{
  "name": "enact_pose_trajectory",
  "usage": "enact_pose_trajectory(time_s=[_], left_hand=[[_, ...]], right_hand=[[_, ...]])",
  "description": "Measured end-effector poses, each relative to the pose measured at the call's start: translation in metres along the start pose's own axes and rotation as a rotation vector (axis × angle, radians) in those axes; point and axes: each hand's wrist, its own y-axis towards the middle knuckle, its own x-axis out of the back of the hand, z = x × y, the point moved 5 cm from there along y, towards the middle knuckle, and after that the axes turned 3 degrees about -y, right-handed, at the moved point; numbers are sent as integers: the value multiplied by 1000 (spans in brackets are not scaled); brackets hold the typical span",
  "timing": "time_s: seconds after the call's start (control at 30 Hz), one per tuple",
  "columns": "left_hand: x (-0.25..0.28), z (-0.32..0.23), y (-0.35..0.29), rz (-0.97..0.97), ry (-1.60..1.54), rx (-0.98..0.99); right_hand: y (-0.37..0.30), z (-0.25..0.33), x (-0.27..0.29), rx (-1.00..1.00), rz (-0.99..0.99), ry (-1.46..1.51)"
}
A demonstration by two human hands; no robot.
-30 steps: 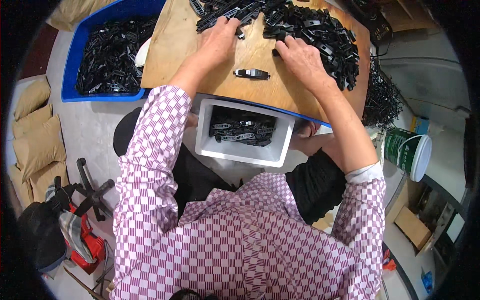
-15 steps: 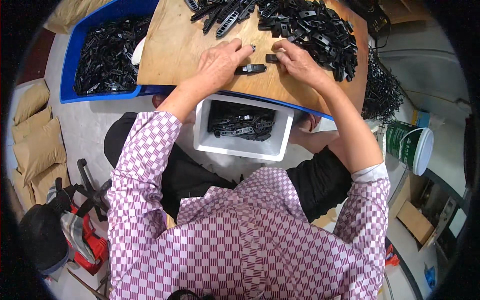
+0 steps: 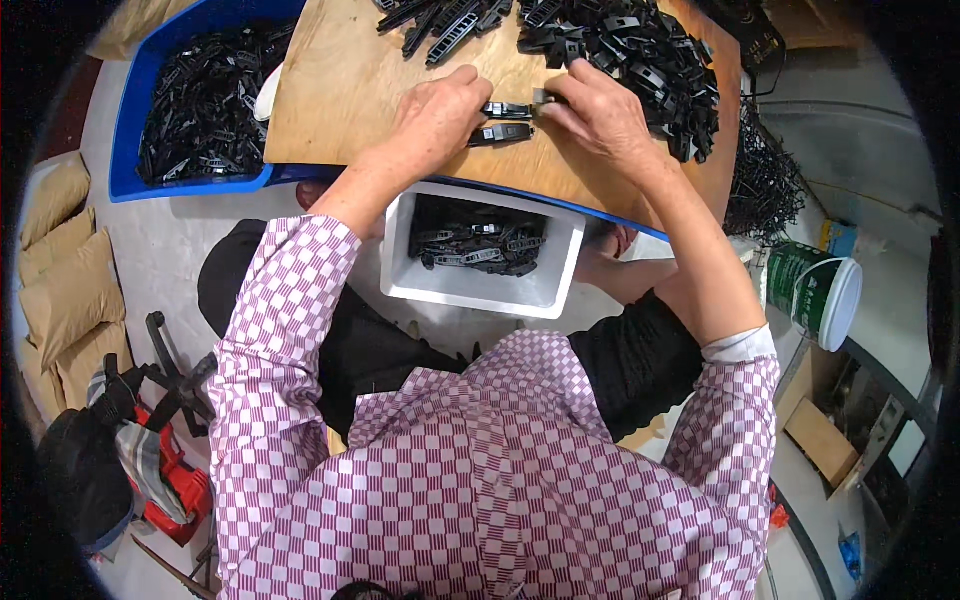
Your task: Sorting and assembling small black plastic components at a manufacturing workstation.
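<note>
Both hands work over the bare plywood board [image 3: 340,90], just above the white plastic tub [image 3: 480,290]. The left hand [image 3: 435,115] pinches one end of a small black plastic clip [image 3: 507,110]; the right hand [image 3: 600,115] closes on a mating piece at its other end. Best to keep them level and press straight together. A second clip [image 3: 503,133] lies just under the left fingertips.

Grey concrete floor [image 3: 180,240], tan sacks [image 3: 60,290] alongside.
</note>
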Motion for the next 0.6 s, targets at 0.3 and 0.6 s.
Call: enact_pose_trajectory(time_s=[0.3, 0.6], left_hand=[[3, 4, 5, -14, -104, 1], [4, 6, 8, 6, -136, -71]], right_hand=[[10, 10, -16, -53, 238, 18], [22, 24, -31, -19, 195, 63]])
